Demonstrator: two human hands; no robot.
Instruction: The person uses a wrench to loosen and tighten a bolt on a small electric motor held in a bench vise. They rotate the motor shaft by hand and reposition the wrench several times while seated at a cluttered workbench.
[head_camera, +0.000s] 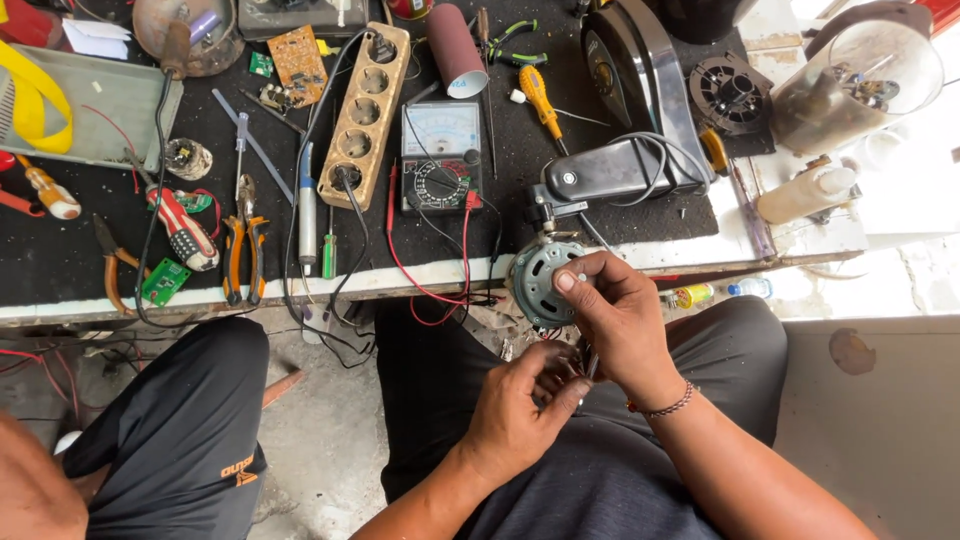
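The right hand holds a round grey motor at the counter edge, its fingers closed around the rim. The left hand pinches thin wires below; these are mostly hidden between both hands.

I find the motor at the near edge of the worktop, right of centre, with my right hand on its right side and my left hand below it, over my lap. Behind the motor lies the meter, its leads trailing over the near edge; left of the meter I note the power strip, lying at a slant, and further left the pliers and a screwdriver. To the right of the meter sits the fan base, with a bottle on the worktop's far right.
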